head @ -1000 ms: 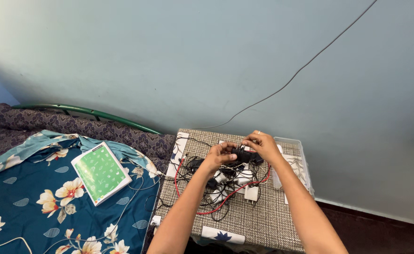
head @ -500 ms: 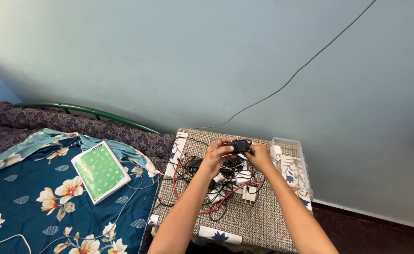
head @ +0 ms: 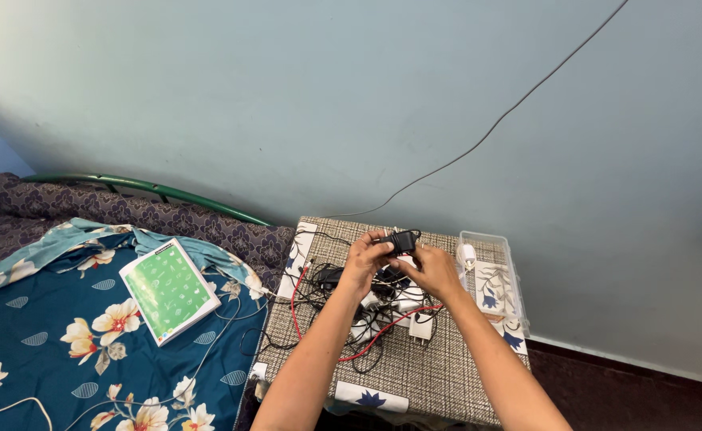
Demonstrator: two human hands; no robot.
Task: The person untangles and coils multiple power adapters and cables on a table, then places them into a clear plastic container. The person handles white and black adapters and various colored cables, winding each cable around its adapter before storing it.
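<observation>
Centre frame, above the desk (head: 447,375): left hand (head: 364,259) pinches a black adapter (head: 403,240), long axis roughly left-right. Right hand (head: 431,270) sits just lower right of it, fingers curled near its cord; grip unclear. Cable tangle (head: 351,319) lies directly beneath. Clear box (head: 498,275) right of hands.

A table (head: 447,375) stood against the wall (head: 287,96), right of the bed (head: 64,351). Cables (head: 343,311) lay on it, a tray (head: 494,275) at its right edge.
</observation>
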